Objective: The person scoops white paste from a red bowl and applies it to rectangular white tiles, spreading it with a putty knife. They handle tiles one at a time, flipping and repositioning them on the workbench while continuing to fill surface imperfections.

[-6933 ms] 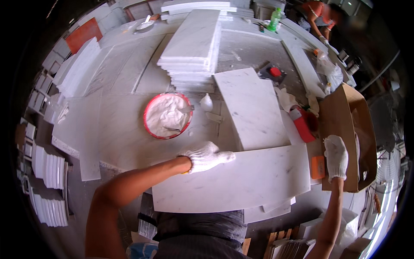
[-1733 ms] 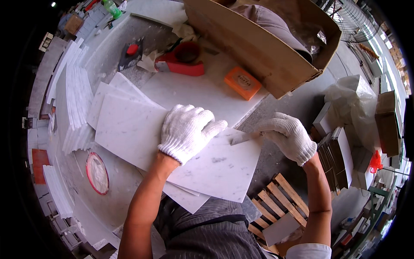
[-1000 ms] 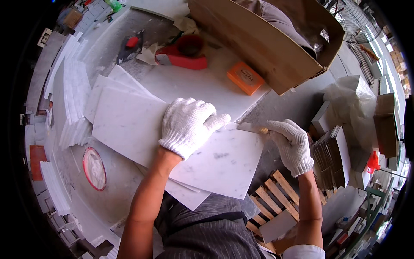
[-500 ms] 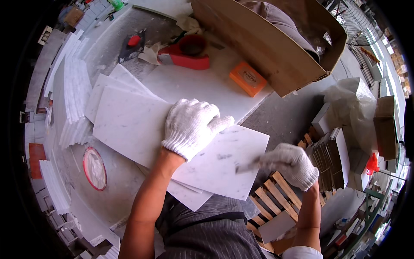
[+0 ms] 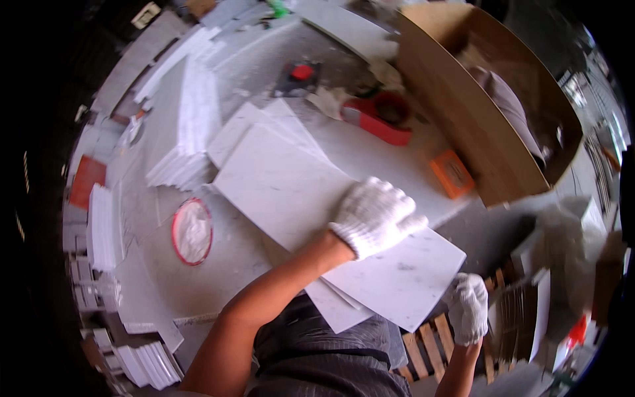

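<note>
A white marble tile (image 5: 281,178) with grey specks lies at a slant across the middle, over several other tiles (image 5: 340,314) that stick out from under it. My left hand (image 5: 377,215), in a white knitted glove, rests flat on its right half with the thumb out to the right. Beside the tile's lower right edge is my right hand (image 5: 468,308), gloved too, with its fingers curled closed. What it holds, if anything, is hidden and blurred.
A cardboard box (image 5: 469,106) with cloth inside stands far right, near an orange box (image 5: 452,174) and a red tape dispenser (image 5: 377,118). Left are stacked white tiles (image 5: 185,126) and a red-rimmed round dish (image 5: 193,231). A wooden pallet (image 5: 430,347) lies below right.
The view has swung, so the scene sits further right. My right hand has moved from over the tile's corner to beside its edge; the grey blurred piece at its fingers no longer shows.
</note>
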### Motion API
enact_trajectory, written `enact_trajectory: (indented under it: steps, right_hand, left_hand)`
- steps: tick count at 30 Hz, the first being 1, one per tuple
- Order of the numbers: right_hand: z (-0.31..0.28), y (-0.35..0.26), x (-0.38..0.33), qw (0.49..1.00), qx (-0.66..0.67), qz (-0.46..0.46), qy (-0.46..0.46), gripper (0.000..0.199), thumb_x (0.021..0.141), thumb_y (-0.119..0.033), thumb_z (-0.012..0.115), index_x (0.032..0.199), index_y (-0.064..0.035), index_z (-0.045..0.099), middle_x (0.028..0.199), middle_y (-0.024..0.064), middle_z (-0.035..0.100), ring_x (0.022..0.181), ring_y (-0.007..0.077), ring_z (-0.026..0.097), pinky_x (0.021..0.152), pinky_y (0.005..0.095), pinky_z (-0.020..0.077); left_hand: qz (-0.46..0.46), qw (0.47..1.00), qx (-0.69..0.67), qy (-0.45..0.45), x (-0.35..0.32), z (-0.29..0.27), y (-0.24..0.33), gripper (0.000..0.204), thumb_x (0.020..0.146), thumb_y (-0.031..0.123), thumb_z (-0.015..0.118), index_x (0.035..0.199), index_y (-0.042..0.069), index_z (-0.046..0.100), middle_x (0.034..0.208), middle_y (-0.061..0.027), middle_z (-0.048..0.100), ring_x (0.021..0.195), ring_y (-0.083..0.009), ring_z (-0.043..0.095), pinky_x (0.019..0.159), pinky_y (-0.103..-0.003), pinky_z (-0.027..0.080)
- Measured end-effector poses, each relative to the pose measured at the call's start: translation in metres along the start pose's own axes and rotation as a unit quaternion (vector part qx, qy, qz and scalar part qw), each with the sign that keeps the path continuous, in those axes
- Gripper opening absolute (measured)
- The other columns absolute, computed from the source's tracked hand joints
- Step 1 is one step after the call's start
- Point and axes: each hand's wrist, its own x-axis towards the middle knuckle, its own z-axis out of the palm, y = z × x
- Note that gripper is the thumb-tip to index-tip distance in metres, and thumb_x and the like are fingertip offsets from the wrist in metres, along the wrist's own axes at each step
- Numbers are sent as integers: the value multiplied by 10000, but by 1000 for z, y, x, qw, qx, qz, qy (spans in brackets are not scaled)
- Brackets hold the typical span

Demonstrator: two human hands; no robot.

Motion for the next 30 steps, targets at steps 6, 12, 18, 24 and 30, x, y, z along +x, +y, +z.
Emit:
enact_trajectory:
  steps: [6, 12, 18, 24, 30]
  right_hand:
    - [39, -1, -2, 999, -22, 19, -40, 204, 892, -212, 721, 975, -76, 594, 875, 31, 656, 718, 99, 564, 616, 232, 442]
    - [55, 9, 1, 954, -273, -94, 85, 180, 917, -209, 633, 892, -33, 604, 867, 26, 650, 816, 99, 559, 789, 273, 451]
    - [67, 9, -2, 934, -301, -172, 90, 180, 951, -206, 546, 932, -34, 599, 858, -22, 589, 792, 77, 489, 726, 246, 398]
    - [63, -1, 0, 911, -322, -252, 50, 163, 929, -147, 509, 974, -14, 594, 908, 2, 580, 815, 94, 504, 761, 254, 425]
    - [78, -7, -4, 890, -342, -298, 51, 113, 912, -143, 532, 848, -52, 516, 865, 2, 512, 794, 102, 475, 743, 250, 412]
  left_hand:
    - [8, 1000, 3, 17, -5, -2, -7, 431, 891, 477, 593, 687, 103, 655, 736, -92, 659, 769, -281, 633, 783, -421, 480]
    - [16, 1000, -1, -26, 1, -6, -7, 451, 888, 485, 597, 682, 91, 673, 714, -98, 658, 748, -289, 636, 771, -425, 484]
    - [75, 995, 20, -56, 11, -30, -11, 493, 878, 531, 573, 703, 81, 672, 749, -91, 663, 775, -282, 633, 810, -417, 475]
    - [-47, 943, -9, -329, 30, -127, -35, 516, 749, 524, 672, 991, 69, 699, 943, -151, 703, 991, -327, 650, 851, -419, 494]
    - [-53, 921, -98, -373, 19, -156, -75, 460, 731, 329, 710, 1074, 28, 648, 974, -146, 678, 898, -277, 649, 792, -384, 508]
